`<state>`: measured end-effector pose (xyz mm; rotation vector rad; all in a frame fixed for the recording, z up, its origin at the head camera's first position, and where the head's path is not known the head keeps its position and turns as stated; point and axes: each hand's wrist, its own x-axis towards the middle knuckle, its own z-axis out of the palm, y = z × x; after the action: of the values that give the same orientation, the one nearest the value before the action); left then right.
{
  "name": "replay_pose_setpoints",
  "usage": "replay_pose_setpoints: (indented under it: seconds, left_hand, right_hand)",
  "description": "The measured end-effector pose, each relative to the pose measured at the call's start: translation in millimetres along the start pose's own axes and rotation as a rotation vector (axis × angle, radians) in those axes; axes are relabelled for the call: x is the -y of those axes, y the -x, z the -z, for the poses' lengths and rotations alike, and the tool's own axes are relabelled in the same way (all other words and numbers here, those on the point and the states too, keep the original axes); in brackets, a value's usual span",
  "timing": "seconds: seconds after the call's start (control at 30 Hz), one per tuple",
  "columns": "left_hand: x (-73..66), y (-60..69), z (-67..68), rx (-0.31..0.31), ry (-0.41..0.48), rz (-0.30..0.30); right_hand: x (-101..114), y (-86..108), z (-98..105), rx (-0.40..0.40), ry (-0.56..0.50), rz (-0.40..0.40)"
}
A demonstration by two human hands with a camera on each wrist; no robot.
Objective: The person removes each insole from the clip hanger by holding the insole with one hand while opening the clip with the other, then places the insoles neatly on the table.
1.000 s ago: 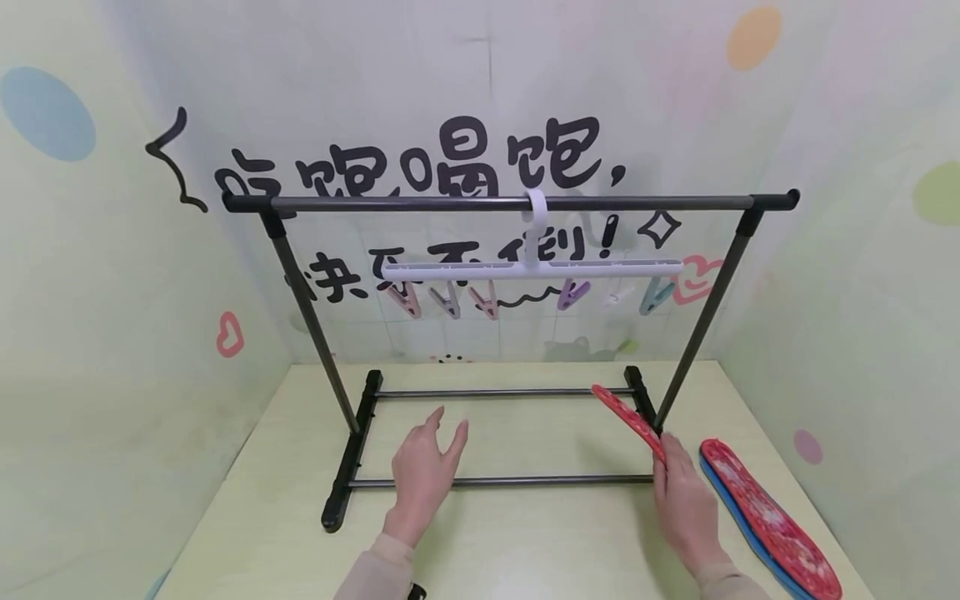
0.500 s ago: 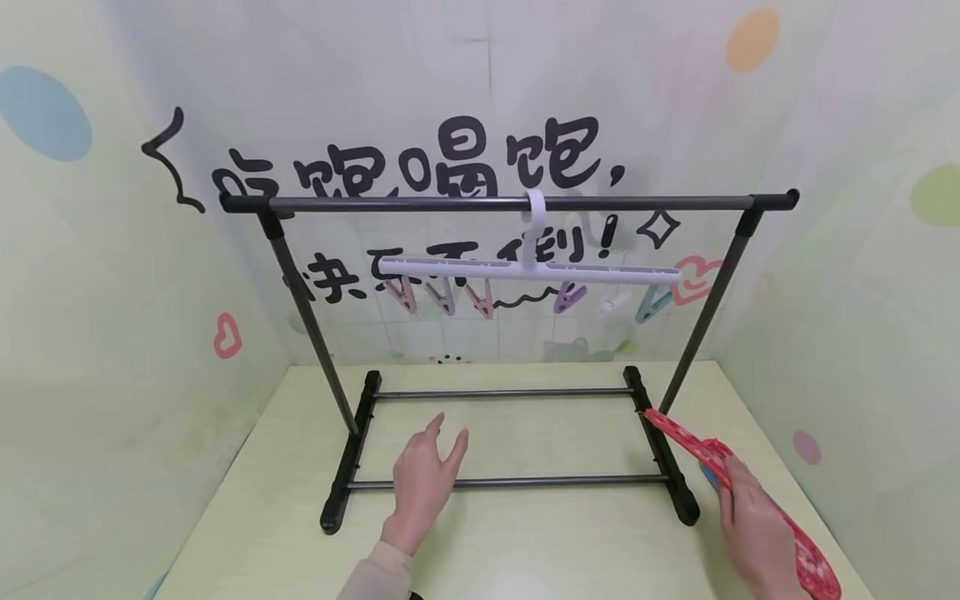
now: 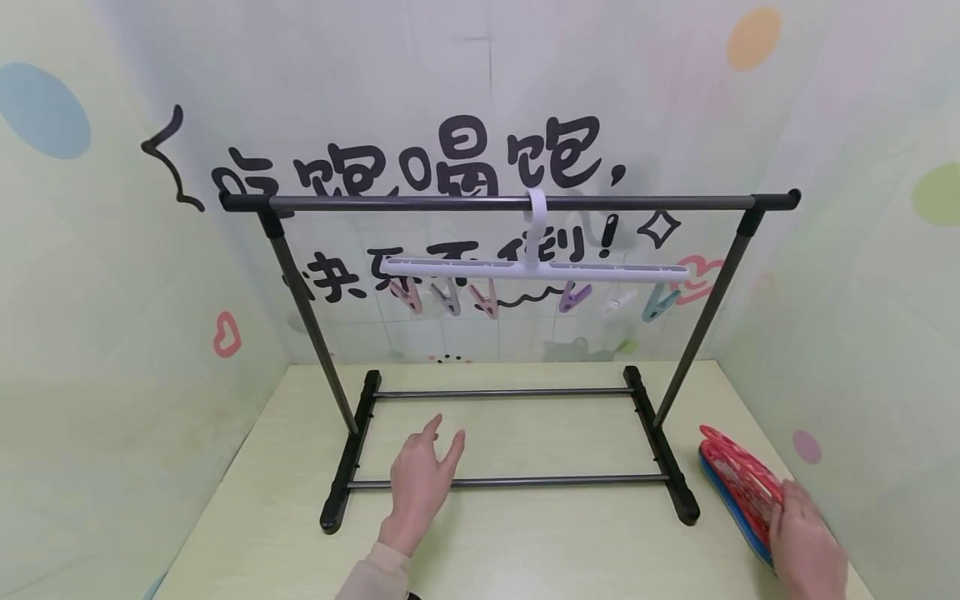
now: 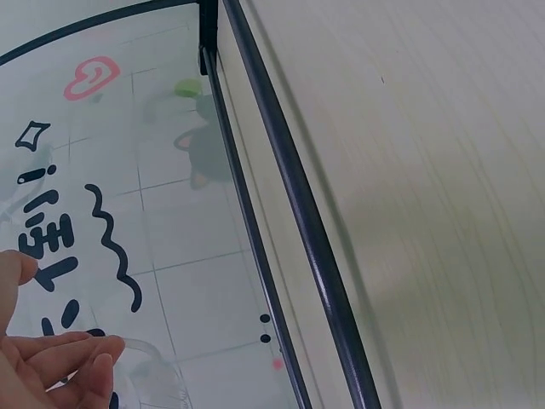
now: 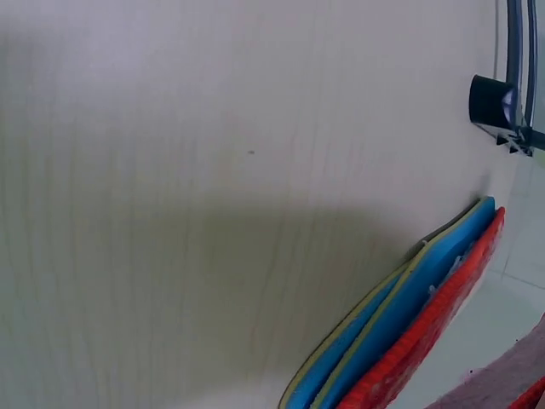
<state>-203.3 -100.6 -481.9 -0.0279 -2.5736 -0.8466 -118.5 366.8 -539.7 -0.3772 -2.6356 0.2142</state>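
Note:
A red patterned insole (image 3: 750, 467) is gripped in my right hand (image 3: 810, 542), at the table's right side in the head view. It is tilted just above a stack of insoles (image 3: 738, 508) with red tops and blue lower layers; whether they touch I cannot tell. In the right wrist view the stacked insoles (image 5: 426, 281) show blue layers with yellowish edges and a red one on top. My left hand (image 3: 420, 479) holds nothing, thumb and fingers apart, above the front rod of the black rack (image 3: 555, 480). Its fingers (image 4: 68, 362) show at lower left in the left wrist view.
From the rack's top bar (image 3: 390, 203) hangs a lilac hanger (image 3: 465, 268). Several clothespins hang under it, among them a purple clothespin (image 3: 573, 297) and a teal clothespin (image 3: 660, 302). The rack's right foot (image 3: 678, 492) stands left of the insole stack. Printed walls enclose the table (image 3: 525, 542).
My right hand has carried the red insole from the rack's right foot rightward to above the stack. The left hand has barely moved. The hanger swings slightly.

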Motion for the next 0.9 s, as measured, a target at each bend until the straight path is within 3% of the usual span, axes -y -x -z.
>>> replay_pose_setpoints:
  seconds: [0.2,0.43,0.5,0.63,0.77,0.9]
  left_hand:
    - [0.9,0.2,0.0,-0.004,0.000,0.004]
    - [1.6,0.9,-0.3,-0.011,-0.002,-0.001]
    - [1.7,1.1,-0.3,-0.009,-0.002,0.000]
    - [1.9,1.0,-0.2,-0.007,-0.003,0.004]
    - [2.5,0.9,-0.3,-0.011,-0.003,0.002]
    - [3.3,1.4,-0.7,-0.018,-0.002,-0.003]
  right_hand:
    - [-4.9,-2.9,-2.2,0.057,0.055,-0.049]
    - [-5.5,-6.9,-11.1,0.263,0.159,-0.126]
    - [-5.0,-6.8,-14.5,0.283,0.150,-0.138]
    - [-3.8,-4.7,-20.5,0.264,0.111,-0.138]
    - [-4.8,-1.3,-26.2,0.200,0.087,-0.046]
    - [-5.9,2.0,-31.9,0.222,0.069,-0.019]
